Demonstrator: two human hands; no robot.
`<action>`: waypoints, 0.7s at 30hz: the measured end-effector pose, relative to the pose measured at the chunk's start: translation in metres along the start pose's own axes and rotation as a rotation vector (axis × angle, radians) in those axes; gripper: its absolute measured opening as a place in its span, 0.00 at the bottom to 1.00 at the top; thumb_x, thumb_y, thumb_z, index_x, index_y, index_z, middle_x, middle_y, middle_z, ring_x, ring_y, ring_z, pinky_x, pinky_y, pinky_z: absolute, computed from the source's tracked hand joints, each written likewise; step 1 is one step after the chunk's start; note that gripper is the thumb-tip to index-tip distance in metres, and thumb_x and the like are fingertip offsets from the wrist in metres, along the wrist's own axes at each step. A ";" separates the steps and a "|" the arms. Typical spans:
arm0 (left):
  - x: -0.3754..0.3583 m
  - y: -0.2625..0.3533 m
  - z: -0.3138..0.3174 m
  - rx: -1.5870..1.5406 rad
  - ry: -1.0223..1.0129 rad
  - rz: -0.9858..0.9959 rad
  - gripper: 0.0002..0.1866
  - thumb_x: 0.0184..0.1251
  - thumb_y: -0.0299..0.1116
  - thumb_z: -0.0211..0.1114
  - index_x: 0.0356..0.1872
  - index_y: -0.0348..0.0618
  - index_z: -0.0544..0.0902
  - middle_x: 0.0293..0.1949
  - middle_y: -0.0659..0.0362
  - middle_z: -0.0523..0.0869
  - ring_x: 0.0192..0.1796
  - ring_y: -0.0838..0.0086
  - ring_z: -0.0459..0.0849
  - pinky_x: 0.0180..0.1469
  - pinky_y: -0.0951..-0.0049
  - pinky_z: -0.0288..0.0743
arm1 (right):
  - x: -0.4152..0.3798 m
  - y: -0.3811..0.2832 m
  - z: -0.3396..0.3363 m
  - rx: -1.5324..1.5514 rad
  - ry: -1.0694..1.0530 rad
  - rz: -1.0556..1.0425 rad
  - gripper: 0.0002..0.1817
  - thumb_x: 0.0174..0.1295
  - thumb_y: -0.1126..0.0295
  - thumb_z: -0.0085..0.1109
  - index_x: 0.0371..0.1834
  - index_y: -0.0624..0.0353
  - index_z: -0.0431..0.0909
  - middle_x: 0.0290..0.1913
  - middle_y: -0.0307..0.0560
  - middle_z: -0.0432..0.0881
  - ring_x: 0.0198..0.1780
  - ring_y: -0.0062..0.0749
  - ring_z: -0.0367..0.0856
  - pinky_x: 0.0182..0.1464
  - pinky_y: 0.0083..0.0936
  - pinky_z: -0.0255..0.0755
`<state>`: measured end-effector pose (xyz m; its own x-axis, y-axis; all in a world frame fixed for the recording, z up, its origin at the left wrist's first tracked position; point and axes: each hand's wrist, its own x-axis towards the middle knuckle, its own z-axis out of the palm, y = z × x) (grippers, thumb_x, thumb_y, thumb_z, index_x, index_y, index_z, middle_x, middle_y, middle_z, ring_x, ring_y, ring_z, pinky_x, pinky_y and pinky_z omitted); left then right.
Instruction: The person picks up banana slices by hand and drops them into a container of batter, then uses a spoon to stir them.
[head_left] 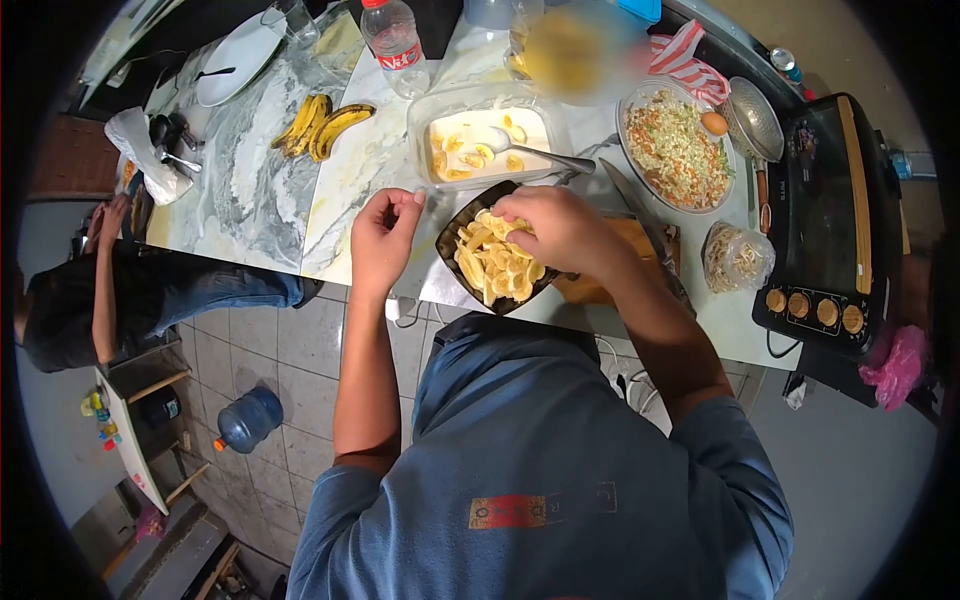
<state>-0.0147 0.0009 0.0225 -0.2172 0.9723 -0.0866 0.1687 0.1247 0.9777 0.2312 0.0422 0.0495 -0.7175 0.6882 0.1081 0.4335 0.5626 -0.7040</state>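
A dark bowl (pixel 447 246) full of sliced banana pieces (pixel 495 268) stands at the counter's front edge. My right hand (pixel 560 228) reaches into its upper part, with thumb and fingers pinched on banana slices. To the left of the bowl, my left hand (pixel 388 232) hovers with its fingertips together; whatever they may hold is too small to make out. Just behind the bowl sits a clear plastic container (pixel 424 118) of white liquid with some banana slices and a spoon (pixel 545 155) in it.
Bananas (pixel 322 127) and a water bottle (pixel 393 48) are at the back left. On the right are a knife (pixel 632 192), a cutting board (pixel 590 289), a plate of chopped vegetables (pixel 678 150) with an egg, a bagged item (pixel 738 257) and an oven (pixel 820 210). Another person (pixel 70 310) sits far left.
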 end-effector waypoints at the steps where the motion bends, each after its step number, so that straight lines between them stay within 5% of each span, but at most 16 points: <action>1: -0.001 0.002 0.000 -0.002 -0.009 -0.003 0.10 0.70 0.35 0.68 0.34 0.38 0.81 0.26 0.71 0.77 0.28 0.89 0.69 0.31 0.86 0.63 | -0.004 -0.001 0.002 -0.114 0.028 0.066 0.13 0.55 0.72 0.66 0.45 0.59 0.80 0.38 0.49 0.83 0.42 0.45 0.83 0.46 0.36 0.76; 5: -0.005 -0.001 0.001 0.004 -0.011 0.021 0.10 0.70 0.35 0.68 0.34 0.38 0.81 0.26 0.71 0.77 0.29 0.89 0.69 0.31 0.86 0.63 | -0.015 -0.006 0.013 -0.285 0.117 0.218 0.12 0.55 0.68 0.67 0.42 0.56 0.80 0.38 0.47 0.82 0.42 0.47 0.82 0.43 0.38 0.77; 21: -0.006 -0.007 0.001 -0.008 -0.030 0.014 0.10 0.71 0.34 0.68 0.34 0.38 0.81 0.27 0.71 0.76 0.29 0.89 0.69 0.32 0.86 0.63 | -0.012 0.002 0.028 -0.392 0.170 0.215 0.09 0.59 0.71 0.59 0.41 0.58 0.80 0.33 0.50 0.82 0.37 0.49 0.82 0.40 0.42 0.77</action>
<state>-0.0141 -0.0054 0.0160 -0.1864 0.9793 -0.0788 0.1641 0.1101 0.9803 0.2259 0.0222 0.0268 -0.5038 0.8547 0.1248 0.7588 0.5070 -0.4089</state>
